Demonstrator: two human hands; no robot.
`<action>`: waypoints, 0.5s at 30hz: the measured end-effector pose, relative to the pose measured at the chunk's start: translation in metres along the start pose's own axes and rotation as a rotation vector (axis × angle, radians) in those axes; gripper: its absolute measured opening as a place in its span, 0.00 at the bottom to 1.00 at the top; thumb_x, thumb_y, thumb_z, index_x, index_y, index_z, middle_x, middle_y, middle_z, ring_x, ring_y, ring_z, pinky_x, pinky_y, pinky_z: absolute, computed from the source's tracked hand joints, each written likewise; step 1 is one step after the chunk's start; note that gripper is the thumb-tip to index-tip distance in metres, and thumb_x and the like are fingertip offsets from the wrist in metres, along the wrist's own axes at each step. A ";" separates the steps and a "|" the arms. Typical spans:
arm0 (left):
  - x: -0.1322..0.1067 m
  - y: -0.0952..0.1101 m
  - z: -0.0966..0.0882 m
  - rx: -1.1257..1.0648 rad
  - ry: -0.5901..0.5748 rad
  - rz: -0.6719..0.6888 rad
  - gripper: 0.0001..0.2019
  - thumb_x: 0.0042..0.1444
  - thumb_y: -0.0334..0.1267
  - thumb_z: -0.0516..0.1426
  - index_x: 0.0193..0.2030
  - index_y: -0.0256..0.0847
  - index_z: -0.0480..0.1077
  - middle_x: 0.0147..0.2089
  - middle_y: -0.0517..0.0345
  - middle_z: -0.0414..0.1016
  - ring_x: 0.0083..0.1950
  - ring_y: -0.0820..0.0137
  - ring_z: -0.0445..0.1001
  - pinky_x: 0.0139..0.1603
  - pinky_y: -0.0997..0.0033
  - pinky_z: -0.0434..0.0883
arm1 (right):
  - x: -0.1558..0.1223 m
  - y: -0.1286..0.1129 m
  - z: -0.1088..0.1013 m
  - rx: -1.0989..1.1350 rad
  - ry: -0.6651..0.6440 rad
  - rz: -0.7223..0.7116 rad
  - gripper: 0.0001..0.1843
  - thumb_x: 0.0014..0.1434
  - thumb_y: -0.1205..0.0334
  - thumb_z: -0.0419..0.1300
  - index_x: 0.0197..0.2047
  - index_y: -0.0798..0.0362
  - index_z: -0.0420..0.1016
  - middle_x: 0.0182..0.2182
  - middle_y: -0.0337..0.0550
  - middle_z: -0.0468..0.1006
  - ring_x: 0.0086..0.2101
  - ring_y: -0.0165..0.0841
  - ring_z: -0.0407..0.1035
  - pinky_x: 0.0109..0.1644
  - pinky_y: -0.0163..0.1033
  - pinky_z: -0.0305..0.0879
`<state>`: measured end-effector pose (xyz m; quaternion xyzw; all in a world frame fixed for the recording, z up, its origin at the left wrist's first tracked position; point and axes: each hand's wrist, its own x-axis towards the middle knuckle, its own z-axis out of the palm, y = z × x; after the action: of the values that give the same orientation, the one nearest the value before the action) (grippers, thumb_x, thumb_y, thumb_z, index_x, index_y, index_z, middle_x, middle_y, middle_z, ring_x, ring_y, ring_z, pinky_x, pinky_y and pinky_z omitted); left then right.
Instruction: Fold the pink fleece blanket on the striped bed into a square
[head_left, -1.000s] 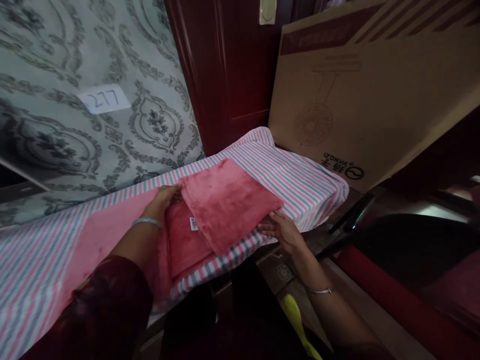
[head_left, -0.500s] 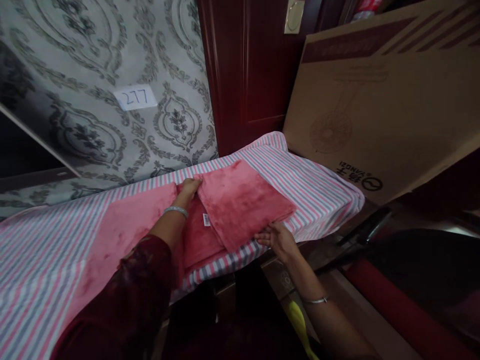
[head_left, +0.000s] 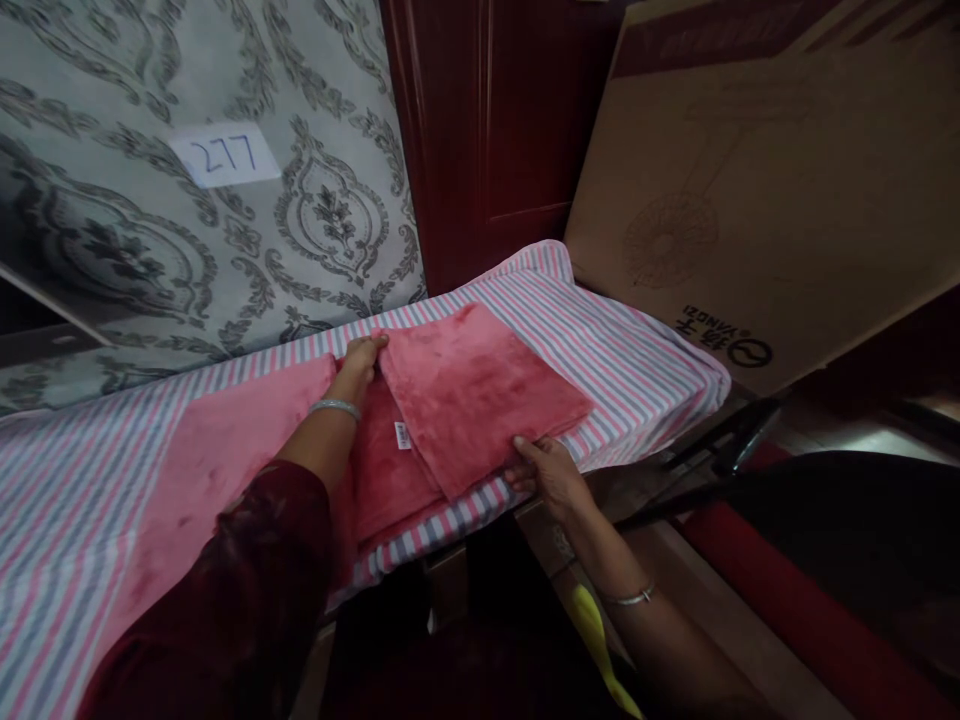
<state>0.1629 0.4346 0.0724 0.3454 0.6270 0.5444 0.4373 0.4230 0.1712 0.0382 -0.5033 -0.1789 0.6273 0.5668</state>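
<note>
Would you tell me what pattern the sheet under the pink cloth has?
The sheet has narrow pink, white and grey stripes, clearest in the head view.

Both hands — left [head_left: 361, 357], right [head_left: 547, 472] — grip a folded pink cloth [head_left: 480, 390].

Surface [head_left: 630, 370] covered by pink-grey-white striped cloth; pink fleece blanket [head_left: 465, 395] lies on it, folded, left part spread flat.

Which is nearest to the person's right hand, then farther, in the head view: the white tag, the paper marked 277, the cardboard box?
From the right hand:
1. White tag, on the pink cloth to its left.
2. Cardboard box, upper right.
3. Paper marked 277, on the wall, far upper left.
</note>
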 end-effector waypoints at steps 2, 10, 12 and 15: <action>0.006 -0.001 0.000 -0.042 0.037 -0.024 0.10 0.44 0.30 0.67 0.32 0.37 0.72 0.27 0.58 0.75 0.35 0.66 0.77 0.38 0.67 0.78 | -0.001 -0.001 -0.001 0.030 0.029 0.023 0.12 0.47 0.64 0.63 0.34 0.51 0.63 0.17 0.31 0.70 0.15 0.34 0.71 0.15 0.30 0.65; 0.014 -0.003 0.004 -0.132 0.125 -0.082 0.13 0.42 0.25 0.66 0.37 0.34 0.74 0.30 0.55 0.77 0.37 0.65 0.78 0.40 0.66 0.80 | -0.003 -0.003 0.001 -0.020 0.004 0.034 0.15 0.47 0.63 0.65 0.36 0.51 0.65 0.20 0.32 0.73 0.15 0.33 0.71 0.15 0.31 0.66; 0.013 -0.002 0.004 -0.148 0.134 -0.077 0.11 0.43 0.23 0.65 0.36 0.34 0.74 0.31 0.56 0.77 0.37 0.66 0.78 0.41 0.67 0.80 | -0.002 -0.004 0.002 -0.031 0.005 0.044 0.14 0.49 0.62 0.65 0.38 0.52 0.67 0.21 0.33 0.74 0.15 0.32 0.70 0.15 0.31 0.67; 0.012 -0.002 0.003 -0.165 0.134 -0.066 0.10 0.44 0.23 0.64 0.35 0.34 0.73 0.31 0.56 0.76 0.36 0.68 0.78 0.41 0.68 0.79 | -0.001 -0.004 0.005 -0.037 0.044 0.046 0.12 0.49 0.66 0.63 0.38 0.53 0.68 0.21 0.33 0.74 0.14 0.31 0.69 0.14 0.31 0.66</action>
<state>0.1615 0.4466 0.0685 0.2502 0.6190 0.6013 0.4389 0.4204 0.1729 0.0438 -0.5315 -0.1664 0.6254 0.5465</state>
